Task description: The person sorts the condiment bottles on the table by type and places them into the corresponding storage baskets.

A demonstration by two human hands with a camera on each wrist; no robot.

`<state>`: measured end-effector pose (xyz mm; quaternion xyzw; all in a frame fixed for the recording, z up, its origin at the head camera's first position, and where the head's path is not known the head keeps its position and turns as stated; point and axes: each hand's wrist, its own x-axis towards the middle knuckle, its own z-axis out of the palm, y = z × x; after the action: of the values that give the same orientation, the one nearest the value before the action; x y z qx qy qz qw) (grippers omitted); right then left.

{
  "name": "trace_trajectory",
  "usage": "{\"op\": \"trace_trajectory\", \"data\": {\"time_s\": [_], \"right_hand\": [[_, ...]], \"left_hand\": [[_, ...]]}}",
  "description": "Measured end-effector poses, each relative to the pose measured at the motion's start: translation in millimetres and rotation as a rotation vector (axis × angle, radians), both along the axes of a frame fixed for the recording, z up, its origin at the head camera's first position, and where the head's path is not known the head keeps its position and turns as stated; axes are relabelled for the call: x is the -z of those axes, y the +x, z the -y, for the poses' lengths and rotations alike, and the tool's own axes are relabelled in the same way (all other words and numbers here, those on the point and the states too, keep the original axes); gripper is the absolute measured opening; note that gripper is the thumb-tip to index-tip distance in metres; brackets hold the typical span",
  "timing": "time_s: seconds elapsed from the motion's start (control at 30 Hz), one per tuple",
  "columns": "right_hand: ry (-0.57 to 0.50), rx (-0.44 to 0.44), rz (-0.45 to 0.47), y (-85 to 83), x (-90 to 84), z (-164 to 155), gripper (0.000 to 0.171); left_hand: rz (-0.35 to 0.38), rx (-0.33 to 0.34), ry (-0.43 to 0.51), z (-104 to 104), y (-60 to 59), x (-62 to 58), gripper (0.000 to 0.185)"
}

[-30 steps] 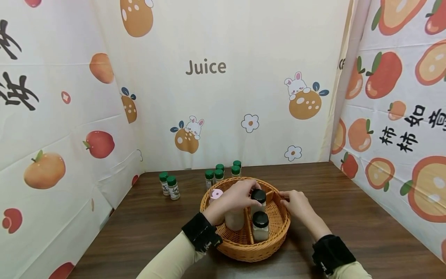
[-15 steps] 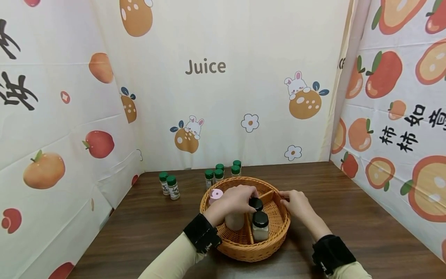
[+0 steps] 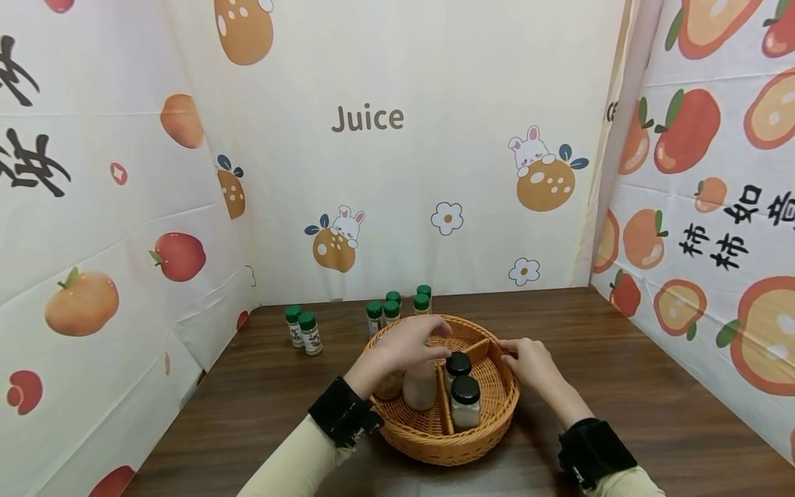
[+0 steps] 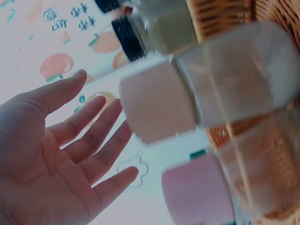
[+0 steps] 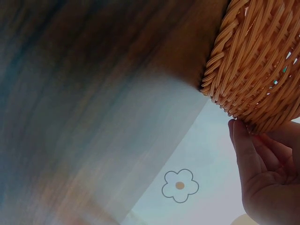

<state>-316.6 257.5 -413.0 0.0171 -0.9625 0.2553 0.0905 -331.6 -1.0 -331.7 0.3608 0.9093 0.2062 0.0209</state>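
The basket (image 3: 453,442) sits on the desk (image 3: 621,386) directly in front of the person; it is round, woven, and split by a divider (image 3: 444,407) whose long axis runs front to back, with a second branch angling toward the right rim. In the right-centre compartment two black-lidded jars stand upright, long axes vertical, lids up: the near jar (image 3: 465,404) just in front of the far jar (image 3: 457,369), close together. Left of the divider stand two pink-lidded jars (image 4: 201,101), also upright; in the head view the left hand covers their lids. The left hand (image 3: 406,345) hovers above those jars with fingers (image 4: 101,136) extended and spread, holding nothing; the left wrist view shows the palm clear of the pink lids. The right hand (image 3: 534,366) rests on the right rim of the basket, fingers (image 5: 246,150) touching the outer weave; whether they curl round the rim cannot be determined. Beyond the basket, four green-capped bottles (image 3: 397,307) stand upright in a cluster near the backdrop (image 3: 435,172), with two more bottles (image 3: 303,331) standing apart at far left.
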Motion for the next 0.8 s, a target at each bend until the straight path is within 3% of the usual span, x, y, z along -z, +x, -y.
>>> {"op": "trace_trajectory", "data": {"time_s": [0.2,0.47,0.8], "right_hand": [[-0.006,0.002,0.002,1.3,-1.5,1.5,0.032],[-0.011,0.007,0.010,2.0,-0.9,1.2,0.033],[-0.003,-0.007,-0.007,0.6,0.6,0.2,0.034]], "left_hand": [[0.011,-0.055,0.085,24.3,-5.2,-7.1,0.032],[0.024,-0.174,0.178,60.0,-13.6,-4.2,0.027],[-0.061,-0.362,0.185,114.9,-30.9,5.0,0.023]]}}
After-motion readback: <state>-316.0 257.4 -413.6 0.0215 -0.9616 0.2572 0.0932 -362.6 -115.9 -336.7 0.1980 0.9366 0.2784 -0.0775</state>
